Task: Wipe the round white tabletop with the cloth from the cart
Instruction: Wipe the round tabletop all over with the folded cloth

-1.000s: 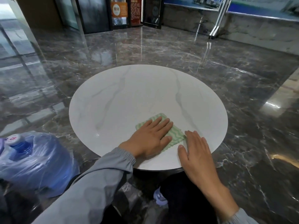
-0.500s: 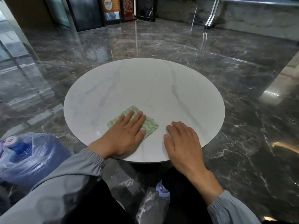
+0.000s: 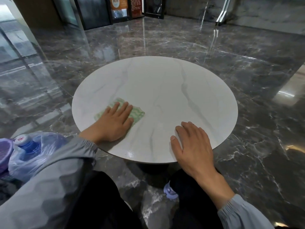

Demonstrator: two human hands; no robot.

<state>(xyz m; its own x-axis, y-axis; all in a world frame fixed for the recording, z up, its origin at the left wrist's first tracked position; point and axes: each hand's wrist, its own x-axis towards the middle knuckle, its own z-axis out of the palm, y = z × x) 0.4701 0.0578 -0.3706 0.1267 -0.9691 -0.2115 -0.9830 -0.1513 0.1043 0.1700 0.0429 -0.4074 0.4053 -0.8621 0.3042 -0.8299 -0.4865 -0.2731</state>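
Your left hand (image 3: 113,123) flat on green-and-white patterned cloth (image 3: 137,113), fingers straight, close together, pressing it onto round white veined tabletop (image 3: 165,86); cloth sits on near-left part of top; your right hand (image 3: 193,146) palm-down at near rim, fingers relaxed, slightly spread, holding nothing; blue water bottle in clear plastic bag (image 3: 31,146) on floor, left.

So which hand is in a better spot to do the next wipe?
Probably the left hand: it lies flat on the green cloth. The right hand rests on the bare tabletop near the front edge, apart from the cloth.
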